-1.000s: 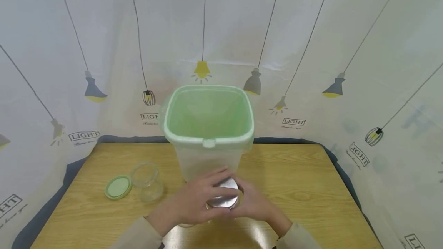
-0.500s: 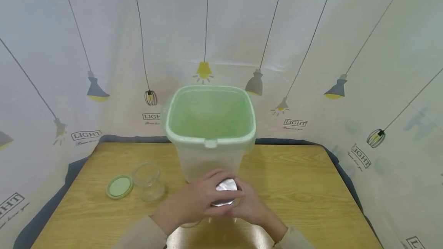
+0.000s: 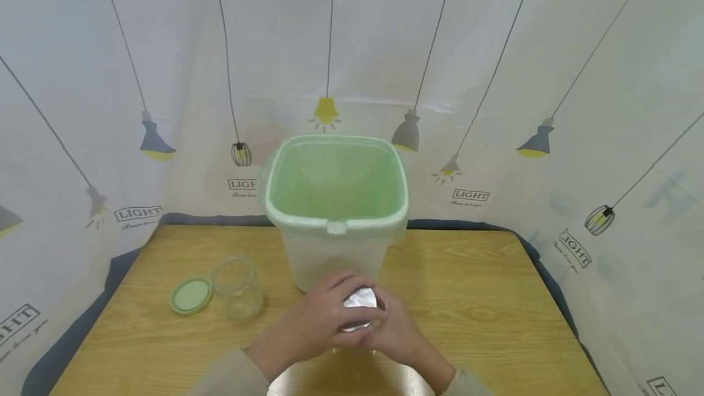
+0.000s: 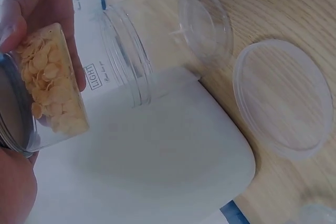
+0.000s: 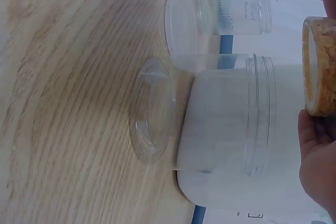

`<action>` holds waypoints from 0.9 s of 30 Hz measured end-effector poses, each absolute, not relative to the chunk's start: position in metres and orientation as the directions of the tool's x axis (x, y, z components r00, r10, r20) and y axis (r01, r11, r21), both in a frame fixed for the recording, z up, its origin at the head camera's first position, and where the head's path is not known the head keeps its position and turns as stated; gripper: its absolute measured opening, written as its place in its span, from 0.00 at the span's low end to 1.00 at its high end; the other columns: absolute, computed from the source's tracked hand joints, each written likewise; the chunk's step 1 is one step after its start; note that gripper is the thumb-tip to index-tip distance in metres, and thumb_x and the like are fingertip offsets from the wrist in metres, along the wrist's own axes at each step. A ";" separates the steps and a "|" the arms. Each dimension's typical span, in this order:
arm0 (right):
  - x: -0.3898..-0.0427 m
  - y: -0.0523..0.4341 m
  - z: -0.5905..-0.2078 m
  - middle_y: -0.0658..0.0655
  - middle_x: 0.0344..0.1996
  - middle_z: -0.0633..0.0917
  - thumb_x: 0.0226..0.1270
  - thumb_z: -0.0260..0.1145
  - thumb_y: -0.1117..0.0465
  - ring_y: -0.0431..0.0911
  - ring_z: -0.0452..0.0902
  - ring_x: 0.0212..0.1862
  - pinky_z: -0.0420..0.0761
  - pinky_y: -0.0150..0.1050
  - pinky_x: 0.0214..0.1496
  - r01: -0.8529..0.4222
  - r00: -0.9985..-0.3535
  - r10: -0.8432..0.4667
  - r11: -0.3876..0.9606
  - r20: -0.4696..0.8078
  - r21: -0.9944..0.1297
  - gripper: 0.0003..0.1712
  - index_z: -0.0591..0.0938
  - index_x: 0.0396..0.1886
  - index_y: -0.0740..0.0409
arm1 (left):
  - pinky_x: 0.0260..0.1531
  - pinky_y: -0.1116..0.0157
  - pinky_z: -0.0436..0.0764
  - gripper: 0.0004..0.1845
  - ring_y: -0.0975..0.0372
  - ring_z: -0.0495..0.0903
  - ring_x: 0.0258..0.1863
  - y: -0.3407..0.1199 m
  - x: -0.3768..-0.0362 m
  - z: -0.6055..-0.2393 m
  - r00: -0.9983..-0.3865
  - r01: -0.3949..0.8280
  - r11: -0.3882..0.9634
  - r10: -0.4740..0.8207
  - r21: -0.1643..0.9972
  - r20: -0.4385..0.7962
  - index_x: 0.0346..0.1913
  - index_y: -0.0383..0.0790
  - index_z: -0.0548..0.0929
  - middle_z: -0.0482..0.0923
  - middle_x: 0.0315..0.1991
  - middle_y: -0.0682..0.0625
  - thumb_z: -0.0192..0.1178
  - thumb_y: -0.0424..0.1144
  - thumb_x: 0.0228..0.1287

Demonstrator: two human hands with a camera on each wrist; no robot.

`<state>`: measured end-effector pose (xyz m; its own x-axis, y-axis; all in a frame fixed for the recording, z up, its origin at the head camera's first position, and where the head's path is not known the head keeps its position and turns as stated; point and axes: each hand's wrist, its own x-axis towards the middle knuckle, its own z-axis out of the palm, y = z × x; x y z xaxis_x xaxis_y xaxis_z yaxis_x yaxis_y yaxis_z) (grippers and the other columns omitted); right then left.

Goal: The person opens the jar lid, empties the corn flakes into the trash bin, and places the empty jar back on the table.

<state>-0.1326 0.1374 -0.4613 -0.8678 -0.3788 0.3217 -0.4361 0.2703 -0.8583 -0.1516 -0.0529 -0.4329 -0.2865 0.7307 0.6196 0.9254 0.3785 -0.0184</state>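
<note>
In the head view my left hand [image 3: 321, 319] lies over the silver lid [image 3: 360, 299] of a small jar, its fingers curled round the lid's edge. From the other side, my right hand [image 3: 398, 332] grips the jar's body. Pale yellow flakes [image 4: 52, 80] fill much of the jar, seen through its clear wall in the left wrist view. The jar [image 5: 325, 66] is held up off the table. Behind it stands a large clear jar [image 4: 126, 56] without a lid, mostly hidden by my hands in the head view.
A tall bin [image 3: 337, 243] with a green rim stands at the table's back. To the left are an open glass jar [image 3: 239, 292] and a green lid [image 3: 191, 296]. A translucent round lid [image 4: 283, 98] lies on the wooden table [image 3: 467, 298].
Both hands have kept their hold on the jar. My left hand's fingers have shifted slightly on the lid, and less of the lid shows. The head view has shifted a little.
</note>
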 end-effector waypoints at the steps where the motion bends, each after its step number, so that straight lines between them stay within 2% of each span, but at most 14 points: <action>1: -0.134 0.138 -0.466 0.53 0.46 0.85 0.45 0.77 0.64 0.36 0.80 0.45 0.84 0.34 0.46 -0.431 -0.874 -0.365 0.281 0.320 -0.857 0.34 0.77 0.56 0.52 | 0.62 0.59 0.75 0.16 0.55 0.74 0.58 -0.052 -0.151 -0.433 -0.293 0.921 0.389 0.724 -0.019 0.624 0.53 0.62 0.84 0.76 0.59 0.47 0.60 0.55 0.63; 4: -0.137 0.137 -0.473 0.51 0.50 0.84 0.48 0.77 0.61 0.38 0.80 0.48 0.84 0.34 0.49 -0.393 -0.900 -0.320 0.302 0.296 -0.868 0.39 0.74 0.63 0.47 | 0.60 0.60 0.76 0.14 0.55 0.74 0.56 -0.046 -0.150 -0.433 -0.347 0.892 0.453 0.680 0.001 0.646 0.51 0.63 0.84 0.76 0.57 0.48 0.61 0.53 0.63; 7: -0.136 0.135 -0.470 0.51 0.55 0.83 0.51 0.76 0.58 0.41 0.79 0.53 0.82 0.34 0.55 -0.352 -0.925 -0.261 0.315 0.276 -0.881 0.43 0.70 0.69 0.43 | 0.58 0.59 0.76 0.12 0.55 0.74 0.54 -0.037 -0.148 -0.432 -0.445 0.824 0.565 0.602 0.039 0.663 0.49 0.63 0.83 0.76 0.55 0.49 0.60 0.53 0.63; 10: -0.136 0.134 -0.469 0.49 0.57 0.82 0.49 0.78 0.56 0.42 0.78 0.57 0.80 0.34 0.58 -0.321 -0.940 -0.228 0.336 0.254 -0.885 0.46 0.69 0.70 0.42 | 0.57 0.58 0.77 0.12 0.55 0.74 0.53 -0.030 -0.144 -0.432 -0.508 0.766 0.638 0.528 0.076 0.681 0.47 0.62 0.84 0.77 0.53 0.48 0.61 0.55 0.62; 13: -0.138 0.135 -0.470 0.48 0.58 0.81 0.48 0.78 0.56 0.44 0.76 0.60 0.78 0.39 0.63 -0.318 -0.938 -0.251 0.338 0.240 -0.886 0.46 0.70 0.69 0.43 | 0.58 0.56 0.76 0.16 0.54 0.74 0.55 -0.031 -0.142 -0.433 -0.544 0.753 0.646 0.505 0.124 0.670 0.50 0.61 0.83 0.77 0.56 0.47 0.61 0.58 0.61; 15: -0.139 0.136 -0.472 0.48 0.60 0.80 0.49 0.78 0.55 0.45 0.74 0.63 0.75 0.44 0.67 -0.330 -0.927 -0.289 0.330 0.239 -0.884 0.45 0.70 0.68 0.45 | 0.61 0.54 0.75 0.22 0.52 0.72 0.61 -0.037 -0.142 -0.433 -0.560 0.769 0.618 0.531 0.161 0.636 0.56 0.60 0.81 0.74 0.61 0.46 0.61 0.60 0.60; 17: -0.140 0.136 -0.473 0.48 0.62 0.79 0.50 0.78 0.54 0.47 0.73 0.64 0.74 0.49 0.68 -0.365 -0.908 -0.327 0.317 0.261 -0.875 0.43 0.70 0.68 0.46 | 0.65 0.50 0.73 0.27 0.49 0.68 0.68 -0.045 -0.143 -0.430 -0.558 0.800 0.569 0.590 0.189 0.583 0.61 0.58 0.78 0.70 0.67 0.45 0.61 0.61 0.60; 19: -0.141 0.137 -0.474 0.47 0.65 0.76 0.50 0.78 0.49 0.47 0.71 0.67 0.72 0.50 0.70 -0.400 -0.892 -0.358 0.336 0.277 -0.853 0.46 0.68 0.69 0.44 | 0.68 0.47 0.70 0.30 0.46 0.63 0.72 -0.053 -0.145 -0.425 -0.529 0.839 0.505 0.669 0.203 0.523 0.65 0.58 0.75 0.66 0.71 0.46 0.61 0.62 0.60; 22: -0.141 0.137 -0.474 0.43 0.67 0.73 0.46 0.79 0.44 0.45 0.70 0.67 0.74 0.46 0.68 -0.427 -0.877 -0.388 0.363 0.282 -0.828 0.51 0.65 0.72 0.37 | 0.71 0.47 0.65 0.31 0.47 0.58 0.75 -0.066 -0.149 -0.416 -0.485 0.875 0.418 0.764 0.247 0.426 0.67 0.60 0.73 0.61 0.74 0.48 0.61 0.61 0.61; 24: -0.140 0.137 -0.474 0.41 0.66 0.74 0.45 0.80 0.43 0.43 0.72 0.66 0.77 0.41 0.65 -0.424 -0.877 -0.395 0.375 0.272 -0.824 0.53 0.63 0.72 0.33 | 0.71 0.49 0.66 0.30 0.49 0.59 0.75 -0.071 -0.151 -0.413 -0.461 0.886 0.388 0.800 0.255 0.384 0.66 0.62 0.73 0.60 0.75 0.50 0.60 0.62 0.62; 27: -0.139 0.137 -0.473 0.41 0.61 0.78 0.46 0.79 0.45 0.41 0.78 0.58 0.81 0.36 0.58 -0.415 -0.874 -0.410 0.350 0.261 -0.840 0.49 0.66 0.69 0.33 | 0.70 0.50 0.68 0.27 0.52 0.62 0.73 -0.075 -0.153 -0.412 -0.444 0.894 0.377 0.819 0.243 0.363 0.65 0.63 0.75 0.62 0.74 0.50 0.58 0.62 0.63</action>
<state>-0.1388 0.1366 -0.4733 -0.8737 -0.4105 0.2610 -0.4152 0.3500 -0.8397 -0.1530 -0.0751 -0.4116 -0.4442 0.8191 0.3629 0.8937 0.3768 0.2434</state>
